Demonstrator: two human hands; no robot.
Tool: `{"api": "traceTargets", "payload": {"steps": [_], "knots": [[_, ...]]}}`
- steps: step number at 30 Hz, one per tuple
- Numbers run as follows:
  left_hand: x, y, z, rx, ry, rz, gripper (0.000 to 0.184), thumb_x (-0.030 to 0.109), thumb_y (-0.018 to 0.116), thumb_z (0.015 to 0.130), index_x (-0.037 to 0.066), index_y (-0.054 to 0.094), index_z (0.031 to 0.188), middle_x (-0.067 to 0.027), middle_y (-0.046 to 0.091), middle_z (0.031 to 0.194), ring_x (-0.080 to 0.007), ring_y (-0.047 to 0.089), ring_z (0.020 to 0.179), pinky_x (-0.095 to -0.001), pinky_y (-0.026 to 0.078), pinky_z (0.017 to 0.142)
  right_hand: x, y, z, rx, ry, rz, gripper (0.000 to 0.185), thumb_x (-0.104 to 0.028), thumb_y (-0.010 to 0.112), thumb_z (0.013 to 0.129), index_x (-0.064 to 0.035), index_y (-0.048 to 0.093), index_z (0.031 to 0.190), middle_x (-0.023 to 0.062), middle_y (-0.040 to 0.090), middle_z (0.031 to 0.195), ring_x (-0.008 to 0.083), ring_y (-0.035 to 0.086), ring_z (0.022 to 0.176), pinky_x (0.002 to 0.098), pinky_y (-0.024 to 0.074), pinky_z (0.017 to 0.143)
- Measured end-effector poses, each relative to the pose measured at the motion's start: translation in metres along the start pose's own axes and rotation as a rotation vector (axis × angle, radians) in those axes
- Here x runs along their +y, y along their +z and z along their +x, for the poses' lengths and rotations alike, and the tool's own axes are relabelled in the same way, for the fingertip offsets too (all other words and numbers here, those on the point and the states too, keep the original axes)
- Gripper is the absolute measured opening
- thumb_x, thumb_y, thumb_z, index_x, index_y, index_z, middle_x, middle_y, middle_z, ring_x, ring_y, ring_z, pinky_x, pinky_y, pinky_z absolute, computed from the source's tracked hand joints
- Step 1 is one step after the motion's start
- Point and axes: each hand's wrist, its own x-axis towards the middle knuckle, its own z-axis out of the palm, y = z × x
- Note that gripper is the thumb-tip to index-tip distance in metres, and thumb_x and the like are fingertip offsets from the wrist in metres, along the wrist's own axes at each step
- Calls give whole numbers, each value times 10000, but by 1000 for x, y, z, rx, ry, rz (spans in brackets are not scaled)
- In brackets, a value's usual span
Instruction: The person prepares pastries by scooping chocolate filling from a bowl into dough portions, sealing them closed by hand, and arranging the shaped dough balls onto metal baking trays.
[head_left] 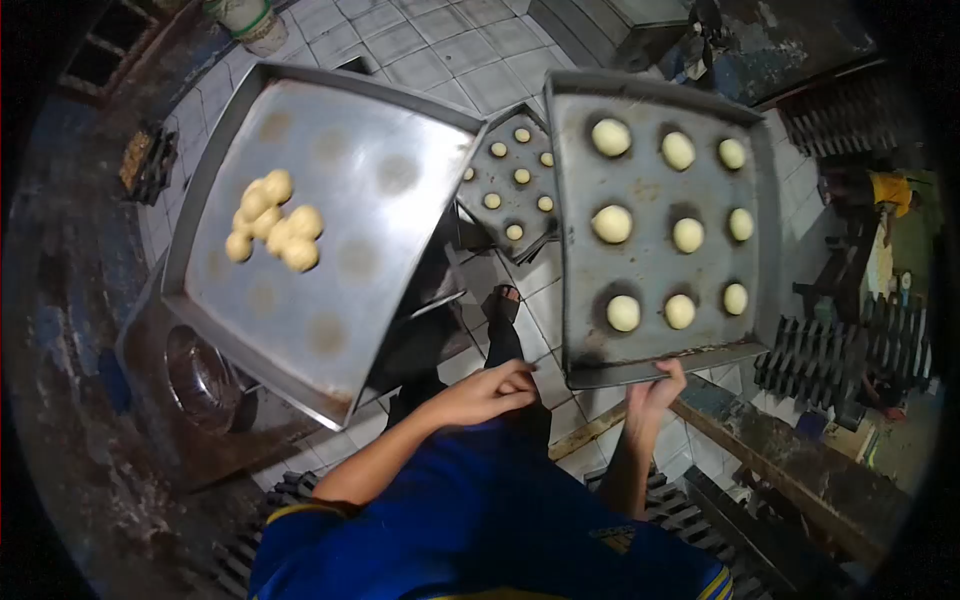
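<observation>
My right hand (655, 388) grips the near rim of a deep metal baking tray (650, 265), fingers wrapped on its edge. Round pale dough balls (688, 235) sit spaced in rows on that tray. My left hand (490, 393) is in front of my body, fingers curled together, and nothing shows in it. It is apart from both trays. To the left, a second metal tray (330, 200) carries a cluster of dough balls (275, 222) bunched together, with dark round marks on its bare surface.
A third tray (478, 160) with spaced dough balls lies lower down between the two. A round metal bowl (200, 380) stands at left on a brown surface. Dark slatted racks (810, 360) are at right, beside a wooden beam (780, 445). A bucket (245, 22) stands on the tiled floor (410, 50).
</observation>
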Motion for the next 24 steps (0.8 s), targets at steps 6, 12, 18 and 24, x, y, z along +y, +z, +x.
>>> {"api": "traceTargets", "payload": {"steps": [6, 12, 18, 24], "knots": [[-88, 11, 26, 463, -228, 112, 416, 236, 670, 1019, 41, 568, 1372, -117, 713, 1047, -221, 715, 927, -349, 555, 850, 106, -68, 168, 73, 219, -46, 307, -93, 570, 832, 10, 614, 1118, 123, 659, 1125, 295, 624, 1074, 450, 497, 1033], [-102, 33, -15, 779, -568, 30, 366, 149, 633, 1008, 28, 587, 1350, -89, 711, 1045, -188, 674, 1003, -347, 535, 907, 273, -51, 293, 103, 417, 76, 571, 0, 560, 655, -56, 550, 1224, 96, 604, 1214, 288, 607, 1105, 471, 506, 950], [-118, 97, -69, 1006, -918, -259, 387, 142, 621, 985, 12, 570, 1346, -101, 701, 1025, -152, 625, 805, -301, 503, 676, 363, 26, 345, 449, 421, -122, 528, -24, 625, 620, -170, 529, 1118, 14, 541, 947, 174, 524, 735, 331, 378, 515], [-178, 157, -148, 1080, -800, -571, 447, 182, 706, 996, -29, 542, 1354, -128, 623, 1228, -186, 596, 1039, -360, 522, 865, 492, -17, 377, 499, 310, -21, 654, 5, 618, 617, -152, 517, 1244, 33, 540, 1118, 194, 536, 947, 350, 482, 692]]}}
